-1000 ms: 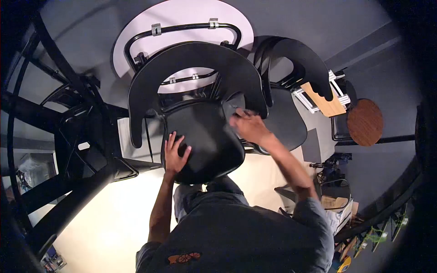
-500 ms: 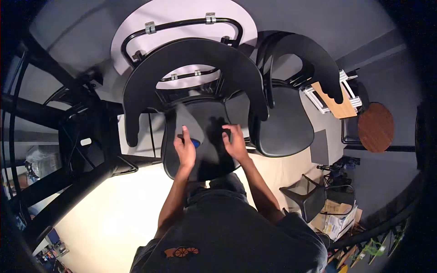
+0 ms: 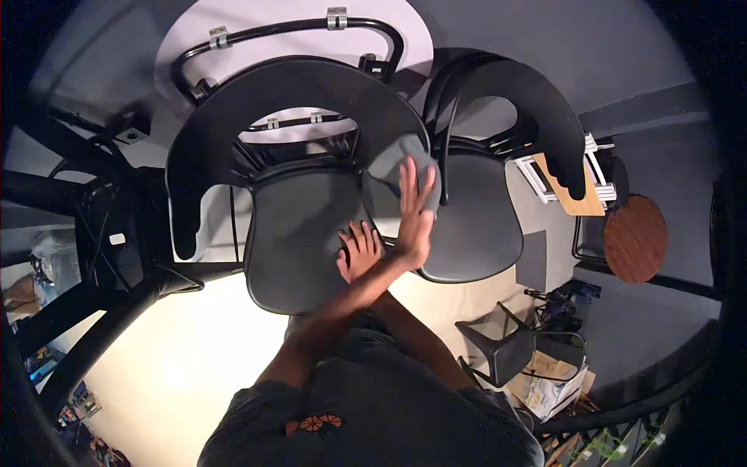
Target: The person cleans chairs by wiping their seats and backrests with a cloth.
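My forearms cross, the left passing over the right. My left hand [image 3: 415, 229] is on a grey cloth [image 3: 406, 152], its long fingers stretched over it, at the right end of the curved black backrest [image 3: 296, 82] of a chair. The cloth hides that end of the backrest. My right hand [image 3: 361, 251] rests with spread fingers on the right edge of the chair's black seat [image 3: 303, 233] and holds nothing.
A second black chair [image 3: 475, 226] stands close on the right. A round white tabletop with a black tube frame [image 3: 288, 29] is behind. Farther right are a brown round stool [image 3: 636, 237], a wooden board [image 3: 572, 191] and another dark chair [image 3: 513, 350].
My left hand has crossed to the right with the grey cloth, from over the seat to the backrest's end. My right hand has come left and down onto the seat. The view has shifted slightly.
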Demonstrator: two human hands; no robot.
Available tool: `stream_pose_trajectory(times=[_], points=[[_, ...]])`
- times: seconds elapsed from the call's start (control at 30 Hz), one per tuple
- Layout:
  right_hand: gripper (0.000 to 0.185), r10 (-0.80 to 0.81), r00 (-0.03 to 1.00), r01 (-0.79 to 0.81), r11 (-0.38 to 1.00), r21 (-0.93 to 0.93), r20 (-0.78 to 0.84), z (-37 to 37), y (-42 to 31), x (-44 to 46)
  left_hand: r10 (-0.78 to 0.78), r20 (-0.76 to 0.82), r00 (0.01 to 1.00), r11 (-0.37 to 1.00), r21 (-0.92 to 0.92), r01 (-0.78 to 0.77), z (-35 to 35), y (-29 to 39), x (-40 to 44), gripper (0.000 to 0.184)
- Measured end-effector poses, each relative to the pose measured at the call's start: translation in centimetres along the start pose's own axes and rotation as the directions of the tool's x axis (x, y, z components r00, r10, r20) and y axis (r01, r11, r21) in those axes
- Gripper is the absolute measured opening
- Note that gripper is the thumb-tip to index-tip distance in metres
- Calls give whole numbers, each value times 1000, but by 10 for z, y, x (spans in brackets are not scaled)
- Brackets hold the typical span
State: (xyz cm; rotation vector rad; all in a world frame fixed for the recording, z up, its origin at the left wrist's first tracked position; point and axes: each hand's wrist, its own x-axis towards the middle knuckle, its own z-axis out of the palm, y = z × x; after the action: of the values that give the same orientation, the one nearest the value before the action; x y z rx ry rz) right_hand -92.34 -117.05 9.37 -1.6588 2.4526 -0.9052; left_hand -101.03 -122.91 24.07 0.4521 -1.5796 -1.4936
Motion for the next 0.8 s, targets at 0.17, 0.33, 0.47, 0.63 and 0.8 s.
stream_pose_trajectory(times=[0.17, 0.33, 0.47, 0.63, 0.8], points=[[58, -16, 999, 18, 998, -55, 32, 0, 1, -2, 25, 114, 993, 1000, 16, -27, -26, 8, 38, 69], [58, 10, 979, 27, 984, -178, 205, -5, 1, -6, 141, -72, 987, 956, 268, -117, -40, 16, 120, 76], [59, -18, 1000, 18, 999, 39, 6, 4, 4, -4, 76, -9, 997, 984, 161, -74, -6, 2, 47, 80], [59, -4, 999, 5, 999, -37, 35, -10, -2, 3, -78, 136, 988, 997, -9, 80, 2, 28, -68, 77], [57, -17, 1000, 16, 997, -75, -19, 5, 4, -4, -74, 122, 990, 997, 26, 71, -13, 10, 3, 78]])
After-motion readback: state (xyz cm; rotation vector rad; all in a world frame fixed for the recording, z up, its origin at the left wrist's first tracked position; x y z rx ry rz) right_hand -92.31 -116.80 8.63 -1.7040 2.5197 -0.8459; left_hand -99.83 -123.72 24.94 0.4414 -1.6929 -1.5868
